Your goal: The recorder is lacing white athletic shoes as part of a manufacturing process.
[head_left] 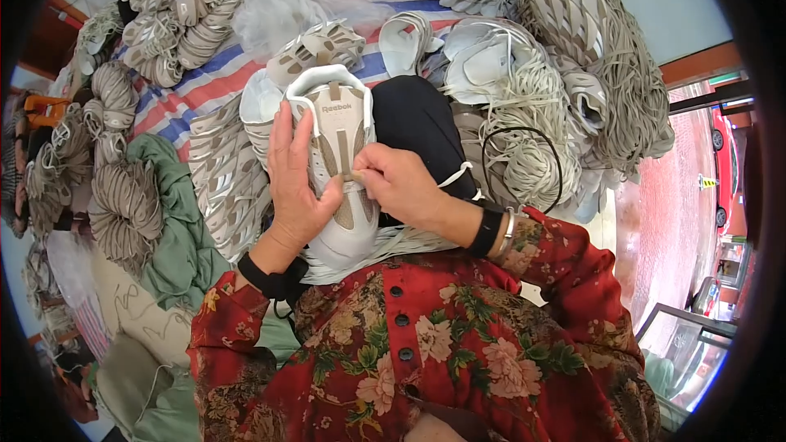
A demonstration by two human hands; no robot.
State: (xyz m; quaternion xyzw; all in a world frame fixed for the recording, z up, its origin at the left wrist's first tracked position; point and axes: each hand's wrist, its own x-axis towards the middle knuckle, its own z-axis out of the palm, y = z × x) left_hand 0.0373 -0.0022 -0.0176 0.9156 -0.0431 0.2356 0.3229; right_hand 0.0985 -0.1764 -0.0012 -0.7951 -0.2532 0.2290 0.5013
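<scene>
A beige and white shoe upper (332,124) rests in front of me, its heel opening away from me and its white toe toward my body. My left hand (293,176) grips it along the left side, fingers stretched up the collar and thumb pressed near the base of the tongue. At that same spot, where tongue and toe part meet, my right hand (399,184) pinches with thumb and index finger. What lies in the pinch is too small to make out. Under the toe are several white laces (417,240).
Stacked beige uppers (225,184) lie to the left, with green cloth (176,225) beyond. A black cloth bundle (416,127) sits right of the shoe. Pale laces (532,160) and a black loop cord (485,165) lie farther right. Clear plastic (282,8) covers part of the striped sheet (217,86).
</scene>
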